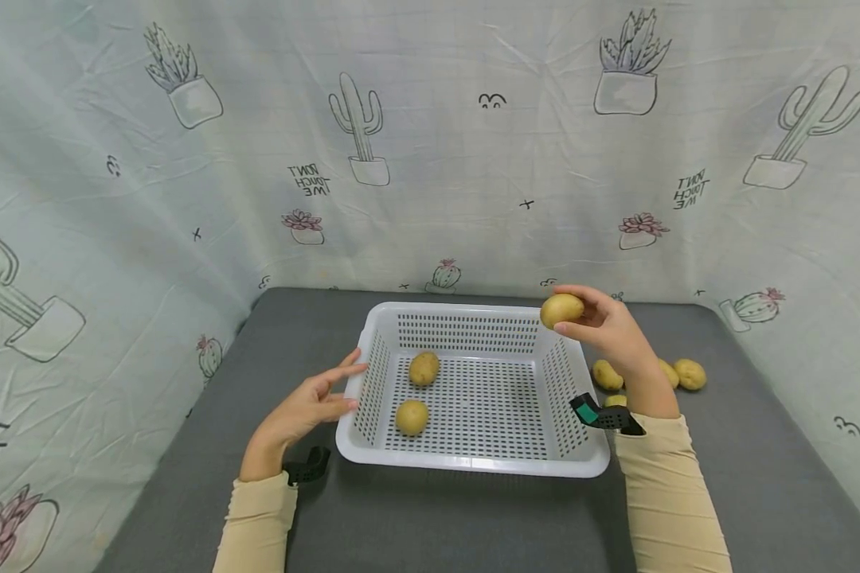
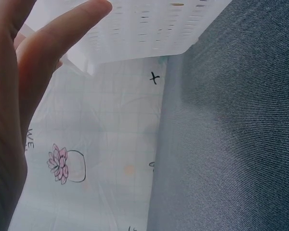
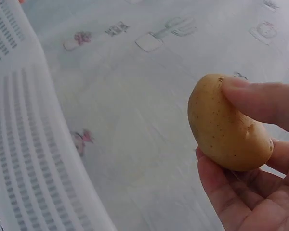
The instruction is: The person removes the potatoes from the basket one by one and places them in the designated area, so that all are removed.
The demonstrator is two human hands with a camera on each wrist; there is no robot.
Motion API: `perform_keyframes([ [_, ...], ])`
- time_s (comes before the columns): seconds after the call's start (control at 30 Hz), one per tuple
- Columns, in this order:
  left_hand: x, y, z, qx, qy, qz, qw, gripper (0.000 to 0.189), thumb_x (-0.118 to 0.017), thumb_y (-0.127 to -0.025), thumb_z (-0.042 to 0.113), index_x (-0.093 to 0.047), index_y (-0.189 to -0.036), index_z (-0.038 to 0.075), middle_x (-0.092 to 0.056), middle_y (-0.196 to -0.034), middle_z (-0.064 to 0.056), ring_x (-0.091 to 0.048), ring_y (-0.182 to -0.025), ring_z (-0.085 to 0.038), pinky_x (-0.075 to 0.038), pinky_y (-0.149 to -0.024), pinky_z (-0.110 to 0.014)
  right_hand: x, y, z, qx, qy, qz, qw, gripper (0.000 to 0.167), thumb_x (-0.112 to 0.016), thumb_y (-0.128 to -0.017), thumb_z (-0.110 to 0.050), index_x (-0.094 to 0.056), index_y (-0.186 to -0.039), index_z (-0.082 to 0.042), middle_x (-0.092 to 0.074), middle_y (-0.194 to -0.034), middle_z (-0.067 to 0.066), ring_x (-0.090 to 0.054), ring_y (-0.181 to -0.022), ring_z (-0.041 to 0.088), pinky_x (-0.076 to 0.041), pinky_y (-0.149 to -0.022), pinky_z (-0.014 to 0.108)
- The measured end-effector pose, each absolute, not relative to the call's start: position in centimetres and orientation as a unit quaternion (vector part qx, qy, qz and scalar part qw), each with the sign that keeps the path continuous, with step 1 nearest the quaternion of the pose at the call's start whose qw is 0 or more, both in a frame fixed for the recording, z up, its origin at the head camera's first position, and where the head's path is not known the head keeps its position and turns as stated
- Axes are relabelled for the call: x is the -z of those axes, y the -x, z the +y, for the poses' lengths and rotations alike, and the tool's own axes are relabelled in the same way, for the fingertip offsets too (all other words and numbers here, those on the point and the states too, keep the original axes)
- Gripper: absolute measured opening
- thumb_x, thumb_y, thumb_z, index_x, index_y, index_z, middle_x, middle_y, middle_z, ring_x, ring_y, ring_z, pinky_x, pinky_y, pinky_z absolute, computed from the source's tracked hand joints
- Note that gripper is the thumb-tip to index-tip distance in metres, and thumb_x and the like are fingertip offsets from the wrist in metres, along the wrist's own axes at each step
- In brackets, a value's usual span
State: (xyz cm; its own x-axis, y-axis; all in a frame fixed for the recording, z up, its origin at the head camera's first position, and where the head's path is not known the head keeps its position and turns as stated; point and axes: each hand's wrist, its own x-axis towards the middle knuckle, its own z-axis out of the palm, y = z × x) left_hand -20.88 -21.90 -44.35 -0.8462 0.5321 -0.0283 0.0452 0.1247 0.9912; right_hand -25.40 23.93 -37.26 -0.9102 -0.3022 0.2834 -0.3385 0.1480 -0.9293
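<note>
In the head view my right hand [image 1: 614, 333] pinches a potato [image 1: 559, 311] between thumb and fingers, above the right rear corner of a white plastic basket [image 1: 466, 463]. The right wrist view shows this potato [image 3: 221, 125] close up, with the thumb on one side and fingers beneath. My left hand [image 1: 310, 406] is at the basket's left rim, its fingers extended and touching there. Along the basket's slotted outer wall [image 2: 139, 29] one of its fingers lies nearly straight. Inside the basket, on the left half, lie a rear potato [image 1: 424, 368] and a front potato [image 1: 412, 417].
Several loose potatoes [image 1: 689, 374] lie on the grey table [image 1: 430, 525] right of the basket, partly hidden behind my right forearm. A pale curtain [image 1: 430, 159] printed with cacti hangs behind the table and along its sides.
</note>
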Motion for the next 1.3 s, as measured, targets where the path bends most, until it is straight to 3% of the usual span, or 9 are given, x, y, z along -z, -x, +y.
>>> perform_keyframes([
  [0.37,44.3,21.0,-22.2,-0.627,-0.214,0.725,0.188,0.064,-0.060,-0.093,0.007,-0.029,-0.148,0.005,0.001,-0.161,0.002,-0.051,-0.120,-0.041,-0.047,-0.091,-0.022,38.3,22.6,28.5,-0.664,-0.156,-0.725,0.097,0.049,-0.061,-0.087,0.008,-0.052,-0.133,-0.004,-0.061,-0.108,-0.006,-0.060,-0.089,0.004,-0.049,-0.072,0.014],
  [0.97,44.2,21.0,-21.8,-0.637,-0.208,0.716,0.197,0.066,-0.061,-0.092,0.007,-0.028,-0.148,0.002,0.001,-0.161,0.003,-0.049,-0.122,-0.044,-0.048,-0.090,-0.024,46.9,18.3,34.6,-0.684,0.039,-0.714,0.142,0.045,-0.067,-0.085,0.001,-0.057,-0.123,-0.021,-0.060,-0.106,-0.020,-0.058,-0.090,-0.010,-0.044,-0.072,0.005],
  [1.3,44.3,21.0,-21.9,-0.636,-0.202,0.720,0.192,0.065,-0.062,-0.091,0.008,-0.030,-0.148,0.002,0.000,-0.161,0.003,-0.050,-0.120,-0.045,-0.048,-0.089,-0.024,49.2,18.7,34.6,-0.679,0.179,-0.684,0.196,0.056,-0.074,-0.078,0.002,-0.054,-0.130,-0.006,-0.060,-0.100,-0.021,-0.054,-0.091,-0.010,-0.040,-0.074,0.002],
])
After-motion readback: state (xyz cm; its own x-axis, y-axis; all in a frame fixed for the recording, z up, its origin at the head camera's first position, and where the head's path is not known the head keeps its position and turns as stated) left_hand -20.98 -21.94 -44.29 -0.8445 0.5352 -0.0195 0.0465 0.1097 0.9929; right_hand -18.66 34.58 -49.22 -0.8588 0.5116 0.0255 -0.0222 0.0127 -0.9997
